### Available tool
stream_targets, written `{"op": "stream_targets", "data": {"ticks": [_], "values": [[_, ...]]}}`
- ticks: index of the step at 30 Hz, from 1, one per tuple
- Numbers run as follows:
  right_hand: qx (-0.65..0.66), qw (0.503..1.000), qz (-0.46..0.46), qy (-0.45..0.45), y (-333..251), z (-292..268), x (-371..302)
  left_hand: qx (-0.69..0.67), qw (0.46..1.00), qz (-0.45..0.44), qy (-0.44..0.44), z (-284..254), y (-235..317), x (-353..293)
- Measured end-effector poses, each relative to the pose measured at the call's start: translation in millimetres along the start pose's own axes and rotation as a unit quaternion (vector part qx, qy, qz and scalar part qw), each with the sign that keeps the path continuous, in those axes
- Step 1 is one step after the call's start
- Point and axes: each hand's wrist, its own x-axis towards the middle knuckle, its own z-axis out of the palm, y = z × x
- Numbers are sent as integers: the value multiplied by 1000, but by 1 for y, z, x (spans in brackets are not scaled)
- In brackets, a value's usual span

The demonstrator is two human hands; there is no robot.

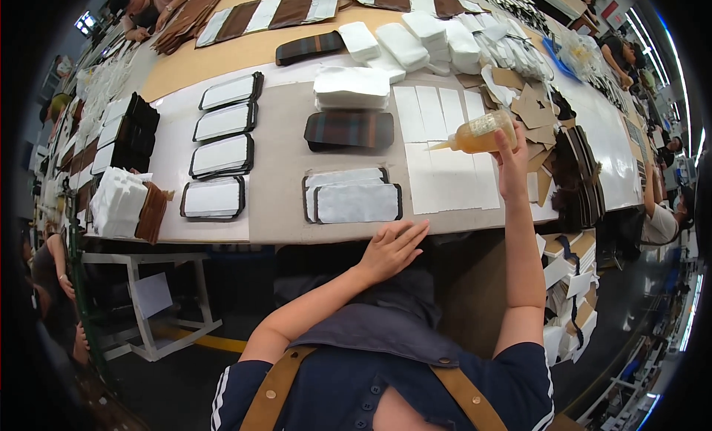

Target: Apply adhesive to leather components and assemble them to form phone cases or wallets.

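Watching remotely, I see the right hand gripping the amber squeeze bottle near its base between thumb and fingers, nozzle pointing left above white sheets; the left hand, fingers slightly spread, sits at the table edge, well apart from it.

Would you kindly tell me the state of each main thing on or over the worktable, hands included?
Right hand: closed around the bottle.
Bottle: held up, tipped sideways, nozzle pointing left; whether capped, cannot tell.
Left hand: open, holding nothing.
White sheets: laid flat.
Plaid pieces: stacked.
Black-edged panels: in stacks, pale side up.
Brown offcuts: loosely heaped.
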Motion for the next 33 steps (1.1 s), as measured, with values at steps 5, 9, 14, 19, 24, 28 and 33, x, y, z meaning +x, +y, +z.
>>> {"op": "stream_targets", "data": {"ticks": [5, 9, 14, 19, 24, 28, 33], "values": [[-21, 1000, -5, -19, 20, 18, 22, 105, 994, 15, -5, 15, -2, -7], [-28, 999, 15, -23, 32, 20, 32, 130, 992, 5, -4, 16, 0, -5], [-29, 999, 35, -29, 37, 19, 36, 133, 991, 0, 0, 20, 2, -7], [-23, 998, 43, -44, 41, 20, 39, 153, 988, -2, 2, 19, 2, -4], [-15, 997, 39, -59, 42, 24, 40, 154, 988, -3, 2, 19, 1, -4], [-33, 997, 21, -62, 44, 25, 40, 154, 988, -2, -1, 19, 1, -4], [-32, 997, 10, -69, 46, 24, 40, 155, 988, -1, 3, 20, 1, -5]]}}
